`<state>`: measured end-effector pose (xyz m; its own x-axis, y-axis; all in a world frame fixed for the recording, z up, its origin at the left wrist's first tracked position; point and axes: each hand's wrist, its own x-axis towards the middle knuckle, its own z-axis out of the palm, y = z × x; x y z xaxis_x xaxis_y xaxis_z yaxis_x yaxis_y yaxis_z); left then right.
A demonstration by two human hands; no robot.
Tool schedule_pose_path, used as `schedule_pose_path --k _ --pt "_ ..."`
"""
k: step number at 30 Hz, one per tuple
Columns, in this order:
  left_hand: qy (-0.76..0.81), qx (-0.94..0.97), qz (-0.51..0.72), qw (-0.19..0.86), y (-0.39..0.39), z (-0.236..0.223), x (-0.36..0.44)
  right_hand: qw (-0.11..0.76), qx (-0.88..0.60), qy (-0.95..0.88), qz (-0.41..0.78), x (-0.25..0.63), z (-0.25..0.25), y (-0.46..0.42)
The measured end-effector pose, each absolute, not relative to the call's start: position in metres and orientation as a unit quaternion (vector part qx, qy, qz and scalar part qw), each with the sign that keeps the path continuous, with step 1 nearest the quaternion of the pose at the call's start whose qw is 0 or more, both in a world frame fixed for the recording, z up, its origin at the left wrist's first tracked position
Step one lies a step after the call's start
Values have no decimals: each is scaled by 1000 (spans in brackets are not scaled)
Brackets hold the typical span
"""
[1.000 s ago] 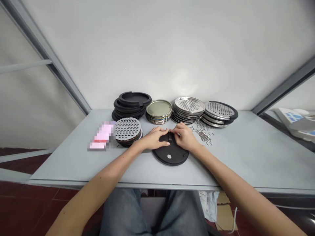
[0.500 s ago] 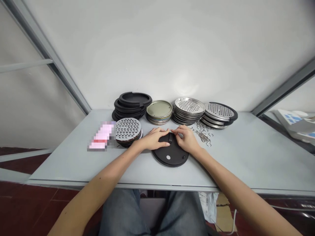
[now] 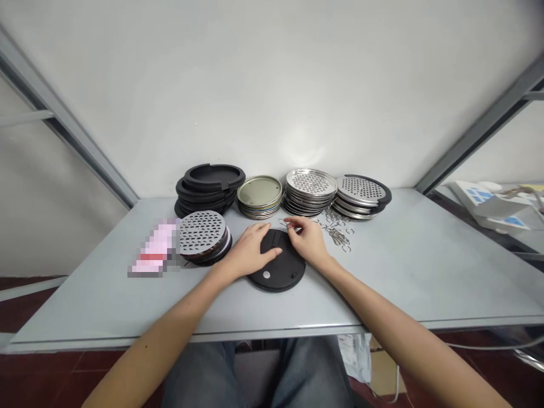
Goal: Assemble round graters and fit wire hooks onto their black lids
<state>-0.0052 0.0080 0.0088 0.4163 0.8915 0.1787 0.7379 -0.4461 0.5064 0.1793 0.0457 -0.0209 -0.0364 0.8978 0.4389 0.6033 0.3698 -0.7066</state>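
A round black disc (image 3: 276, 276) lies flat near the table's front, with a slot, a pale round spot and a small black knob on its face. My left hand (image 3: 249, 249) rests over its left side, thumb stretched across the top and fingers apart from it. At the far right edge of the disc, my right hand (image 3: 308, 241) is closed in a pinch. A thin metal ring (image 3: 281, 221) shows at its fingertips; the fingers partly hide it. Right of that hand lie loose metal rings and clips (image 3: 339, 235).
Along the wall stand stacks of black rimmed trays (image 3: 212, 174), greenish metal lids (image 3: 260, 191), perforated metal grater plates (image 3: 311, 182) and grater plates with black rims (image 3: 363, 190). A shorter grater stack (image 3: 203, 233) stands left of my left hand, beside a pixelated pink item (image 3: 155, 246).
My view has shifted, so the table's things appear further left. My hands have drawn apart, the left thumb lies lower on the disc, and a metal ring shows by my right fingertips.
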Motion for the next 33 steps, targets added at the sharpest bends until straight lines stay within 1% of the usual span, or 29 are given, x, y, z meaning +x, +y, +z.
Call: schedule_pose_path --k 3,5,8,10,13,19,21,27,30,33 --pt "540 814 190 105 -7 8 13 450 -562 -675 163 186 -17 51" --pt "537 824 161 81 -11 9 18 453 -575 -663 157 190 -15 52" --pt "483 863 113 99 -7 11 12 461 -574 -657 164 192 -12 52" --pt "440 885 100 114 -1 12 4 463 -560 -660 190 191 -11 52" --pt "384 907 113 129 9 12 -6 457 -542 -664 237 188 -12 52" --pt "322 917 153 179 20 10 -12 459 -567 -628 271 192 -12 56" --pt "317 915 158 191 20 11 -12 463 -572 -601 312 195 -10 58" --pt "316 914 167 193 19 12 -12 480 -546 -467 503 202 0 60" --pt "316 913 168 194 19 11 -12 501 -509 -421 560 203 2 60" --pt "315 915 165 190 19 12 -13 511 -476 -406 589 203 3 60"
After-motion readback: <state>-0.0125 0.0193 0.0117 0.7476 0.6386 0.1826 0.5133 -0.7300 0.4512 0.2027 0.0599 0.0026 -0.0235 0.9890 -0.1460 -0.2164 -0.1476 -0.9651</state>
